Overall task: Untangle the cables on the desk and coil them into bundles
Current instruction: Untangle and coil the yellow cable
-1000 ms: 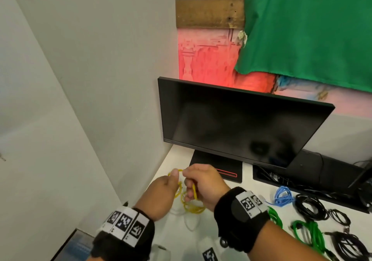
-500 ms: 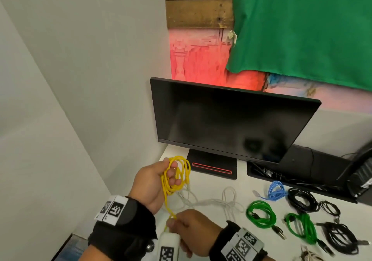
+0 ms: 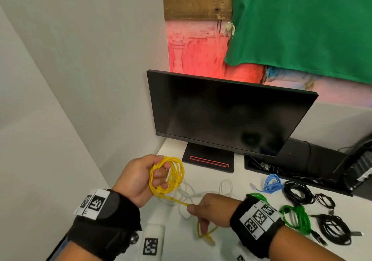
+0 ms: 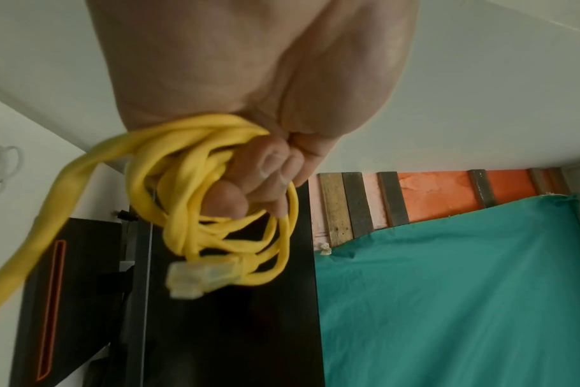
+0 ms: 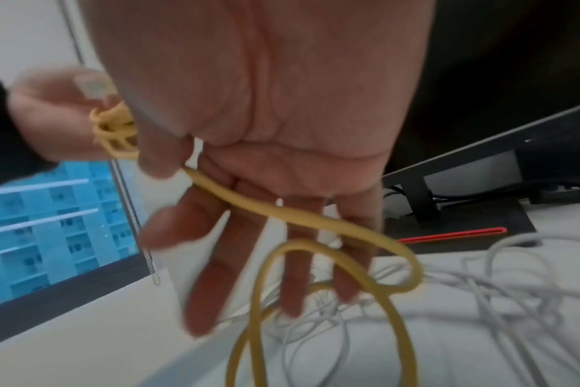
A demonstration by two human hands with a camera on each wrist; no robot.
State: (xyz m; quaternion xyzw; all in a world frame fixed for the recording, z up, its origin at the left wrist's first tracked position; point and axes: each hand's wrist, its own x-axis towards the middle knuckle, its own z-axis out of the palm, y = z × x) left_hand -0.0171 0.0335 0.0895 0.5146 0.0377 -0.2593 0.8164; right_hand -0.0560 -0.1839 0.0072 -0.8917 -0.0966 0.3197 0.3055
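Yellow cable coil clamped in left grip; right grip pinches its tail

I look at an office corner: a white worktop pushed against plain grey walls, with a dark monitor on its stand, a black cable tray behind, and a green cloth hanging over painted boards.

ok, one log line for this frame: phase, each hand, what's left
phase: coiling yellow cable | left hand: holds coil | right hand: pinches loose tail | left: white cable tangled on desk
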